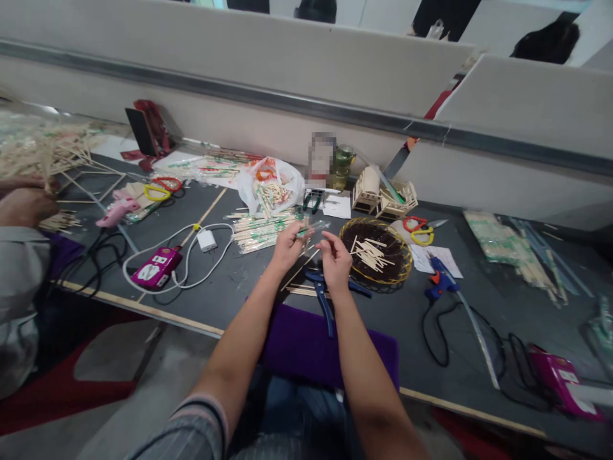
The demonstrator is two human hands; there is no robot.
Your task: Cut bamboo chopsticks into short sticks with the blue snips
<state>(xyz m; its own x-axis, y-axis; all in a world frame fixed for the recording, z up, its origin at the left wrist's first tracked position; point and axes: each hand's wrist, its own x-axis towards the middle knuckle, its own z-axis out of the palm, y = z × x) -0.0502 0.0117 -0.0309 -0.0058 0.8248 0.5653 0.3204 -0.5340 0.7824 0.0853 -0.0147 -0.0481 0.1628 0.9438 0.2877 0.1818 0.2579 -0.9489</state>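
Observation:
My left hand (288, 246) is closed on a clear plastic chopstick wrapper (318, 227) with green print. Close by on the right, my right hand (336, 260) has its fingers curled toward the thumb near the wrapper's end; whether it pinches anything is unclear. Beneath my hands lie blue-handled cutting pliers (324, 303) and several loose wooden sticks (301, 290), partly over a purple cloth (306, 345). Wrapped chopsticks (261, 230) are heaped left of my left hand. A brown woven basket (407, 265) holding short cut sticks (374, 254) stands right of my right hand.
A white plastic bag (246, 185) of sticks, small wooden models (368, 190) and a jar (343, 166) stand behind. Scissors (421, 231) and a blue glue gun (441, 279) lie right. A magenta box (158, 267) with a white cable is left, near a co-worker's hand (23, 207).

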